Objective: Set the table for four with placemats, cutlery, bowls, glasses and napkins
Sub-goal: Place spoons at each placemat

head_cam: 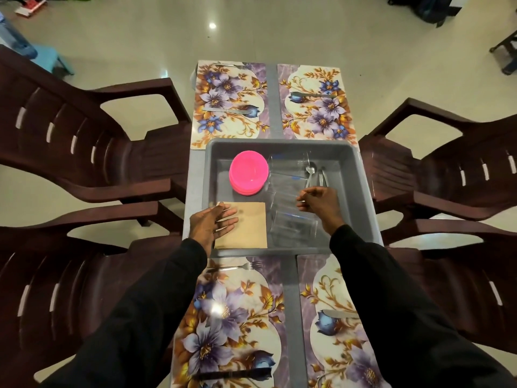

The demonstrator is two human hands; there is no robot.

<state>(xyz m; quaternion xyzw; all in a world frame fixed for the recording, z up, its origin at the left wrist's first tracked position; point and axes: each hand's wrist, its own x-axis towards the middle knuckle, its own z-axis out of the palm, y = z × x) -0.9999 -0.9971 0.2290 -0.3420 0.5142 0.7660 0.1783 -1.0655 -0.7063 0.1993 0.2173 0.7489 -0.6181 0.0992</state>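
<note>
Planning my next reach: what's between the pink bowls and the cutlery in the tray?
In the head view, clear glasses lie between the pink bowls and the cutlery.

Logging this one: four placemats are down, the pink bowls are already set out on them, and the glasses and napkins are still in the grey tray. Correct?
Not quite. The pink bowls are not on the placemats; they are stacked in the grey tray, next to the glasses and napkins. The head view shows it. The rest stands.
</note>
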